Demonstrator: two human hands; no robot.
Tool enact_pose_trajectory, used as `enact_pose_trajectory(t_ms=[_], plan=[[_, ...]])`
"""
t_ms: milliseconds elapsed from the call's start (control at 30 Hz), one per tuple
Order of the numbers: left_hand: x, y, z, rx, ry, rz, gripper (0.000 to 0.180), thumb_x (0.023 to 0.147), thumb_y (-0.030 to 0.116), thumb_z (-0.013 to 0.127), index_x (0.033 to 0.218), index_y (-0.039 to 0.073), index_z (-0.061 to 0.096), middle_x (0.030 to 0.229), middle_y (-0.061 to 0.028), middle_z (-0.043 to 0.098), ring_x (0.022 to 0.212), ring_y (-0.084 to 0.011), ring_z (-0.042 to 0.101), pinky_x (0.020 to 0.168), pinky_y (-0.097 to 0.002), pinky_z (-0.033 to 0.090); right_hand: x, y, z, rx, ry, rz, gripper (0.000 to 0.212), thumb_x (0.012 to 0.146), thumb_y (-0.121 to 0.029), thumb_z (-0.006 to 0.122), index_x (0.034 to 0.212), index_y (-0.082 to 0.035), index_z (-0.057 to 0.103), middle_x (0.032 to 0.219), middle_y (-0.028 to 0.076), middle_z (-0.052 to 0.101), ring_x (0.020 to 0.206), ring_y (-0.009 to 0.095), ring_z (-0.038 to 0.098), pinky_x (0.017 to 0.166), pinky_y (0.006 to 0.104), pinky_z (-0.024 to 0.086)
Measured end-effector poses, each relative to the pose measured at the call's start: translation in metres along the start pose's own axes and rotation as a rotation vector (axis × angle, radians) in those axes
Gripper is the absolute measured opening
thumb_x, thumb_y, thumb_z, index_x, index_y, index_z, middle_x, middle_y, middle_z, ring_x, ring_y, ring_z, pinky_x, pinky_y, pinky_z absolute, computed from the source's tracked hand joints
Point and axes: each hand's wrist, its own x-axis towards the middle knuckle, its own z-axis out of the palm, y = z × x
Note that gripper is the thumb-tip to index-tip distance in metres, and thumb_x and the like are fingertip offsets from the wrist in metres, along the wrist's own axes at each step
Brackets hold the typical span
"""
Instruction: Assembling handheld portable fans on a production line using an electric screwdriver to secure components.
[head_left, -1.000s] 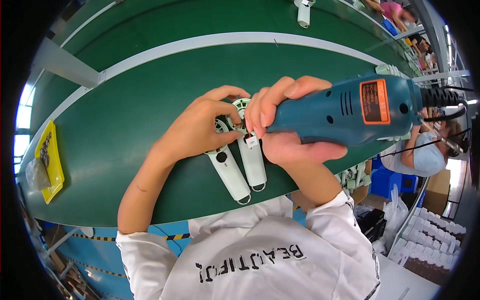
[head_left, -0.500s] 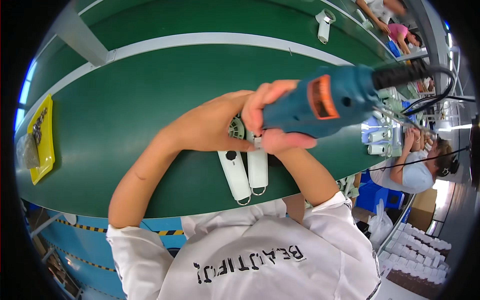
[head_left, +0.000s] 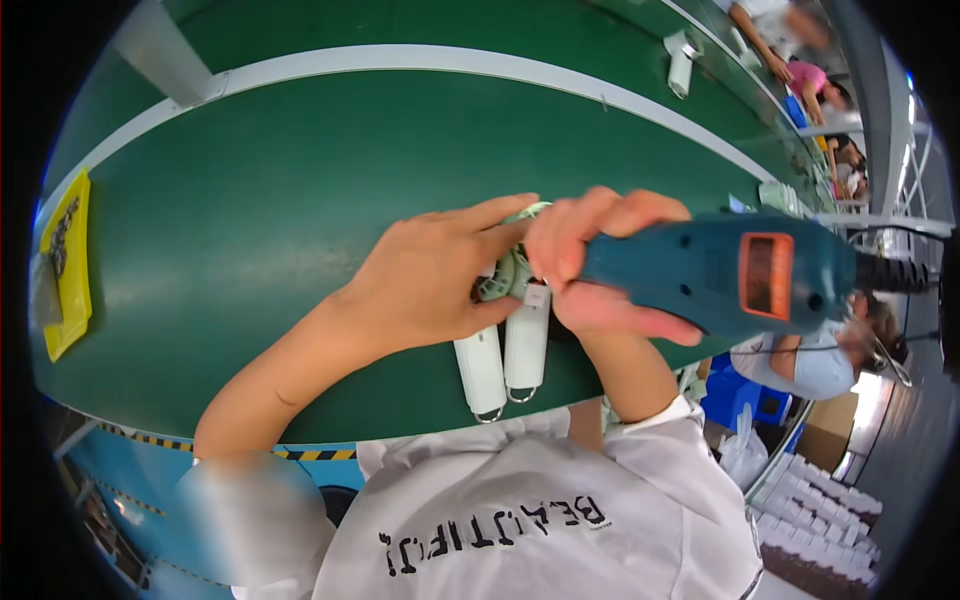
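My right hand [head_left: 590,265] is wrapped round the front of a teal electric screwdriver [head_left: 690,275], its body stretching to the right and its tip hidden behind my fingers. Below it on the green table are two white handheld fans side by side, the left fan [head_left: 481,372] and the right fan [head_left: 527,348], with metal loops at their near ends. My left hand [head_left: 425,280] curls over the pale green fan heads, thumb and fingers holding them. The heads show only partly between my hands.
A yellow tray [head_left: 78,300] of small dark screws stands at the left table edge, with a clear plastic bag beside it. Another fan [head_left: 681,72] lies beyond the white rail [head_left: 400,58]. Co-workers sit at the right; the screwdriver's cable [head_left: 900,272] runs right.
The screwdriver has swung to the right and slightly down, its body now lying more level. My left hand has spread further over the fan heads, and both fans have shifted slightly in view.
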Motion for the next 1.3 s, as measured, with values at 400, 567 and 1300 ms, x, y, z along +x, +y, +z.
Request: enact_pose_trajectory(t_ms=[400,567,1300], plan=[[-0.009,-0.001,0.009,-0.095,0.157,0.039,0.064,0.068,0.014,0.081,0.127,0.009,0.058,0.130,-0.0112,0.057,0.113,-0.0312,0.058,0.094,-0.0390,0.049,-0.052,-0.050,-0.067,0.059,0.257,-0.267,0.083,0.080,-0.085,0.038,0.114,-0.010,0.049,0.068,0.005,0.047,0.045,0.015,0.044,0.040,0.0304,0.037],[-0.020,0.000,0.009,-0.124,0.274,0.040,0.064,0.063,0.010,0.084,0.122,0.005,0.060,0.122,-0.0116,0.060,0.115,-0.0324,0.056,0.096,-0.0409,0.046,-0.061,-0.041,-0.064,0.043,0.398,-0.282,0.082,0.079,-0.086,0.035,0.109,-0.010,0.046,0.066,0.006,0.048,0.041,0.016,0.044,0.039,0.0309,0.040],[-0.027,0.052,0.034,-0.079,0.301,0.084,0.018,0.060,0.005,0.083,0.074,0.004,0.071,0.113,-0.0054,0.063,0.110,-0.0279,0.052,0.093,-0.0406,0.038,-0.038,-0.095,-0.009,0.391,0.200,-0.144,0.082,0.078,-0.085,0.043,0.119,-0.014,0.041,0.078,0.008,0.050,0.051,0.020,0.049,0.044,0.0347,0.043]])
